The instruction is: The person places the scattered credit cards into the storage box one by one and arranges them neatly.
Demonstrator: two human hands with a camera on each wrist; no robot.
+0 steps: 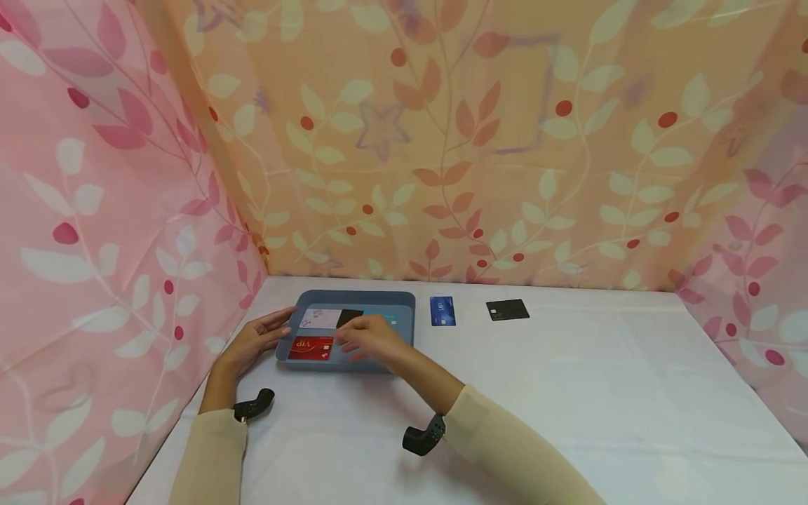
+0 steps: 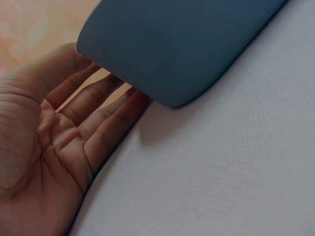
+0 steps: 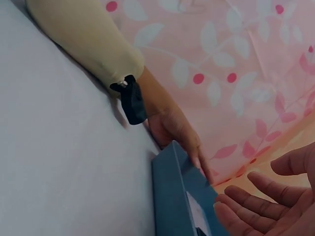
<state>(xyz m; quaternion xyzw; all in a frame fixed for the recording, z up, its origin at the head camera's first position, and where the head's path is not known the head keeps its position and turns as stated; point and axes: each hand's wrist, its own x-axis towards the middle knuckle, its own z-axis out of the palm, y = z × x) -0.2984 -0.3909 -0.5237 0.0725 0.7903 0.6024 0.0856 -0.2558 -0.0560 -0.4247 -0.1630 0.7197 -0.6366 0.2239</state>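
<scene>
A blue-grey tray lies on the white cloth at left. My left hand holds its left side, the thumb at the rim and the fingers against the outside wall. Over the tray hovers my right hand, its fingers loosely bent and nothing between them in the right wrist view. Inside lie a red VIP card, a white patterned card, a black card partly behind the right hand, and a light-blue card, mostly hidden by that hand.
Right of the tray, a blue VIP card lies upright on the cloth, and farther right is a black card. Floral curtains stand behind and at both sides. Each wrist wears a black camera.
</scene>
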